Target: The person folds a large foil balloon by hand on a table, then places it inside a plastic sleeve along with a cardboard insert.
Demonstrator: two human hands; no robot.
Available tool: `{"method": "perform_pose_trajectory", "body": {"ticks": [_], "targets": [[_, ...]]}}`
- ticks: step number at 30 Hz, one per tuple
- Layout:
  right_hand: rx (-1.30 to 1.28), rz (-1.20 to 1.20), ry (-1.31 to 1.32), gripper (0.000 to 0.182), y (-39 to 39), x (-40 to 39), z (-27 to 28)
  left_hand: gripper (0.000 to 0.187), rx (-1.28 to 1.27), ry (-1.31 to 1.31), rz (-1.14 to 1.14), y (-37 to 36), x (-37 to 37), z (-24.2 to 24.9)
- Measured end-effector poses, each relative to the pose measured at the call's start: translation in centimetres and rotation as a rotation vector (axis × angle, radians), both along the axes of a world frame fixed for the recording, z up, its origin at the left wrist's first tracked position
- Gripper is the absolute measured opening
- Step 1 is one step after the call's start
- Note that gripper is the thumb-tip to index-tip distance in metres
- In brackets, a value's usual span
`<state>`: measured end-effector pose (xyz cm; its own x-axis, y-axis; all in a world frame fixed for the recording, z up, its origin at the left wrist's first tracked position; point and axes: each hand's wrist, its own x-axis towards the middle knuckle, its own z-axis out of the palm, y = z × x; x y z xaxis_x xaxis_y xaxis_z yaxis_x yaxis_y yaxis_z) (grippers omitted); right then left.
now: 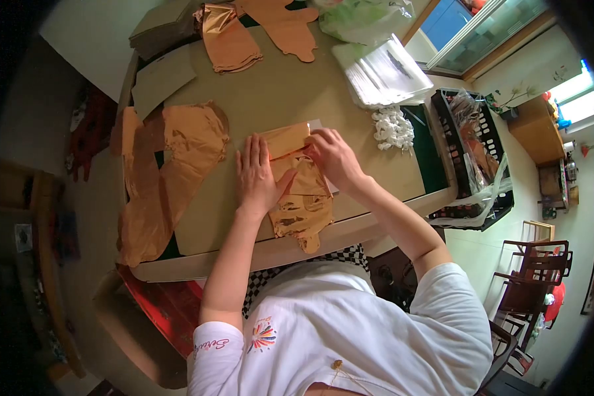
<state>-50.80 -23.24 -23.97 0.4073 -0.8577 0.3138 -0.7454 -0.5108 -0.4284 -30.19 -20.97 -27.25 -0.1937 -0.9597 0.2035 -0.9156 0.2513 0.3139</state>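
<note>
Near the tabletop's (277, 92) front edge, her left hand (256, 173) presses flat on the copper foil balloon (302, 198); the right hand (333, 157) seemingly pinches its folded end. Slippery foil could spring open.

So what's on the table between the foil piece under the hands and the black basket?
In the head view, a small heap of white bits lies between the foil piece and the black basket, with bare table around it.
</note>
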Motion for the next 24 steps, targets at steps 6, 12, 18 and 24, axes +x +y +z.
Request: {"method": "perform_pose_trajectory", "body": {"ticks": [6, 12, 18, 24], "targets": [[0.077, 0.257, 0.260, 0.046, 4.2, -2.1, -0.8, 0.098, -0.030, 0.012, 0.017, 0.0, 0.0, -0.2], [0.022, 0.307, 0.188, 0.034, 8.9, -6.0, 1.3, 0.097, -0.025, 0.060, 0.001, 0.1, -0.1, 0.1], [0.381, -0.307, -0.419, 0.026, 1.9, -4.3, 1.1, 0.097, -0.020, 0.047, -0.013, -0.1, 0.1, -0.5], [0.468, -0.356, -0.154, 0.032, -7.5, -2.1, -0.5, 0.096, -0.010, 0.042, -0.018, -0.1, 0.1, 0.1]]}}
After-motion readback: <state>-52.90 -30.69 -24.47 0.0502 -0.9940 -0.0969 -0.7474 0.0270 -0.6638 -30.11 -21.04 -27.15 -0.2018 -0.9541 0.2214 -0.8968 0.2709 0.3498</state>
